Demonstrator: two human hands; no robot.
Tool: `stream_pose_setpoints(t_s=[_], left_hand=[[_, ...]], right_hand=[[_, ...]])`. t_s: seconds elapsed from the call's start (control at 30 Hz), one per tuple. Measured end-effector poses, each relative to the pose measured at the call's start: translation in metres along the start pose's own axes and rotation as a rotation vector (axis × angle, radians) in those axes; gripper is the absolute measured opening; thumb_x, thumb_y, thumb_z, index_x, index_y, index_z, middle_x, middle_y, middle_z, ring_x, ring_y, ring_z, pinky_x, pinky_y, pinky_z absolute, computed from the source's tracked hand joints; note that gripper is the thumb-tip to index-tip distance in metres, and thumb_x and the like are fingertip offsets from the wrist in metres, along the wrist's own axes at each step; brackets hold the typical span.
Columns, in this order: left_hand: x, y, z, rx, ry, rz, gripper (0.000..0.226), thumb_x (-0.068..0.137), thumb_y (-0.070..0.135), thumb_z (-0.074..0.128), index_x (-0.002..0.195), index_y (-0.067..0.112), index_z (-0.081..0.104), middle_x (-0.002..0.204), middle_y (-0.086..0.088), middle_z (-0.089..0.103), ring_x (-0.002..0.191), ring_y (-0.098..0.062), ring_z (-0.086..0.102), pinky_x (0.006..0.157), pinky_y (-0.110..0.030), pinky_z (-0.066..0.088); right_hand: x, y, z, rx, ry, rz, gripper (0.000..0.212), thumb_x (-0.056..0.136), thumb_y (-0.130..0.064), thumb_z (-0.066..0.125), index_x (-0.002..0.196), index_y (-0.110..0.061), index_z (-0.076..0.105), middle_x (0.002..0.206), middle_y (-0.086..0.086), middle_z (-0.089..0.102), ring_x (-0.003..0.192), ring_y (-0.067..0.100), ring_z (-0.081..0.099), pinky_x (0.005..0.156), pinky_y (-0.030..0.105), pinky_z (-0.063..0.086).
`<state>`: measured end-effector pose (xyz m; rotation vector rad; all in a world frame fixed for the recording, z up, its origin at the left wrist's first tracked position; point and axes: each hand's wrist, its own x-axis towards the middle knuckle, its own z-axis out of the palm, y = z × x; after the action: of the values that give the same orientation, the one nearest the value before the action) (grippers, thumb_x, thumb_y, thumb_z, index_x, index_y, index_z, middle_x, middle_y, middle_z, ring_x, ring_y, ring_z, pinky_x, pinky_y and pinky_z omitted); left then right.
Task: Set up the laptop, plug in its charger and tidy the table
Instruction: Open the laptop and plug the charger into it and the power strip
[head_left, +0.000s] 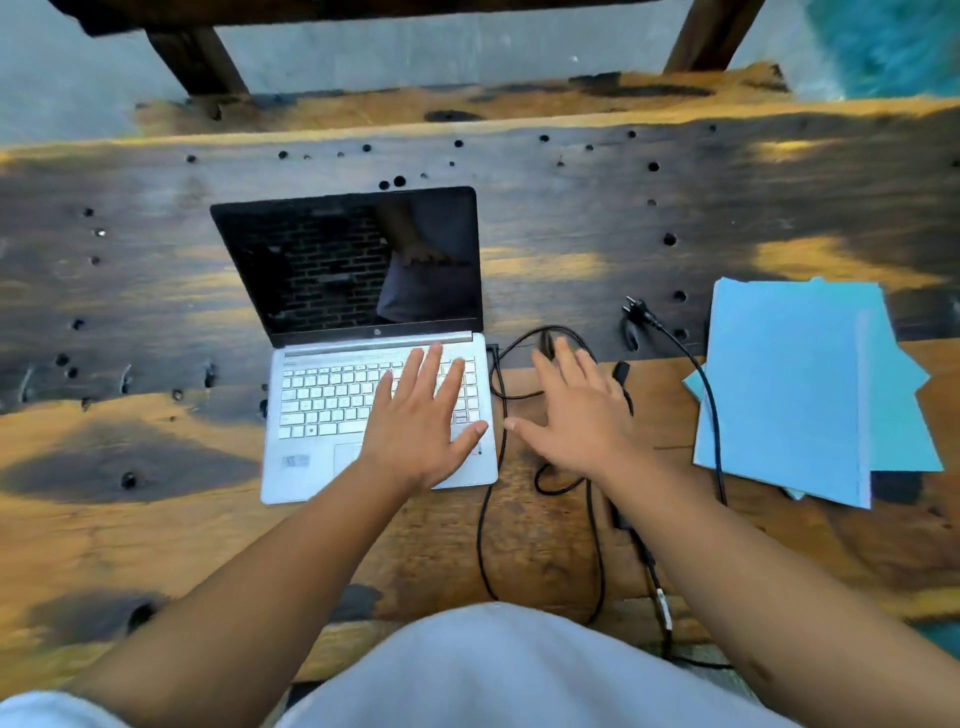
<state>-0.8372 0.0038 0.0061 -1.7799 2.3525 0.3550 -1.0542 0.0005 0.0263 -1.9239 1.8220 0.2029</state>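
A small round HP logo sits below the dark screen on the laptop (363, 343); nothing else is legible.

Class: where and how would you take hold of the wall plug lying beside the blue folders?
Take the plug by its black body, behind the prongs, which point up-left. Come from above, fingers on its two sides; it lies flat on the table, its cable trailing toward the folders.
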Motion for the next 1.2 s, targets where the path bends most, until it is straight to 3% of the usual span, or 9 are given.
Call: stream_pose_setpoints(t_s=[0.23, 0.53, 0.83, 1.2], left_hand=[[-0.046, 0.007, -0.027, -0.05, 0.038, 0.021, 0.083, 0.085, 0.075, 0.012, 0.156, 0.032, 0.009, 0.167, -0.001, -0.003, 0.152, -0.024, -0.004, 0.119, -0.051, 0.008], [-0.058, 0.02, -0.049, -0.028, 0.081, 0.273, 0.083, 0.084, 0.076, 0.009, 0.155, 0.034, 0.015, 0.167, -0.001, 0.003, 0.153, -0.024, -0.002, 0.12, -0.051, 0.01], [-0.047, 0.084, -0.055, -0.022, 0.069, 0.515, 0.083, 0.083, 0.076, 0.014, 0.154, 0.034, 0.016, 0.166, -0.004, 0.003, 0.153, -0.023, 0.0, 0.119, -0.05, 0.011], [-0.001, 0.152, -0.05, 0.011, 0.013, 0.533, 0.083, 0.083, 0.075, 0.009, 0.155, 0.034, 0.011, 0.166, -0.006, 0.002, 0.153, -0.024, -0.002, 0.119, -0.051, 0.013]], right_hand=[[-0.057, -0.008, 0.004, -0.023, 0.046, 0.031, 0.096, 0.079, -0.082, 0.032, 0.156, -0.032, 0.004, 0.166, 0.001, -0.011, 0.152, 0.024, -0.006, 0.119, 0.052, 0.008], [-0.127, -0.02, 0.012, 0.022, 0.157, 0.24, 0.089, 0.083, -0.078, 0.034, 0.155, -0.03, 0.011, 0.166, 0.002, -0.009, 0.152, 0.024, -0.004, 0.119, 0.054, 0.008], [-0.197, 0.013, 0.016, 0.098, 0.244, 0.495, 0.085, 0.083, -0.074, 0.038, 0.153, -0.03, 0.016, 0.166, 0.003, 0.002, 0.152, 0.025, 0.003, 0.118, 0.051, 0.015], [-0.168, 0.082, 0.009, 0.208, 0.181, 0.511, 0.074, 0.095, -0.063, 0.032, 0.155, -0.023, 0.018, 0.166, 0.005, 0.004, 0.152, 0.025, 0.004, 0.119, 0.05, 0.017]])
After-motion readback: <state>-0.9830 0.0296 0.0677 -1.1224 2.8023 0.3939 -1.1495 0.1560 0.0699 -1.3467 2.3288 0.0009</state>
